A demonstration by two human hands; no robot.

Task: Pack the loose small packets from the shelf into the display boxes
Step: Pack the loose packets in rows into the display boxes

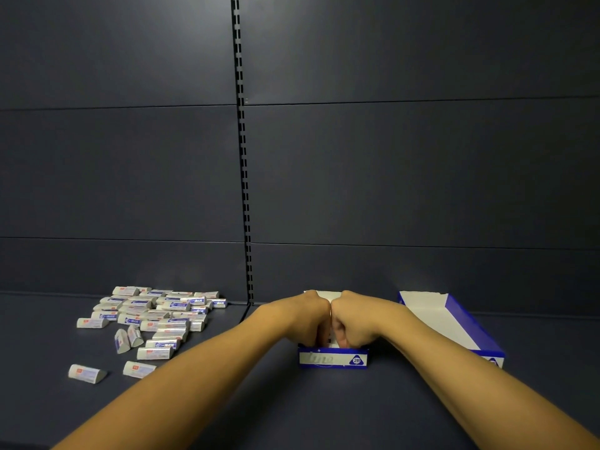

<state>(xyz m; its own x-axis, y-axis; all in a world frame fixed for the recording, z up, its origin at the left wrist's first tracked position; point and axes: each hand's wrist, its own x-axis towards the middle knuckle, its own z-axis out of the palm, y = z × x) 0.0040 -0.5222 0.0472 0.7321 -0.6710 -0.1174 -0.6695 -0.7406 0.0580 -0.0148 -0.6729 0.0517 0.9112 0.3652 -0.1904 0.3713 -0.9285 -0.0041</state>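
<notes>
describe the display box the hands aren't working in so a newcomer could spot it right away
Start at the slotted upright in the dark back wall, then look right along the shelf, past the box that both hands reach into. The second display box lies farthest right, blue outside and white inside. Unlike its neighbour, it sits angled with nobody touching it.

This looks like a shop, at an unstocked retail display unit. The dark back panels [389,157] are split by a slotted upright [242,157] (the kind of punched strip that takes shelf brackets), and a dark shelf [292,410] runs along their foot. Toward its left edge lies a heap of identical small packets [152,315], with blue-and-white display boxes [332,359] to the right, printed for selling.
</notes>
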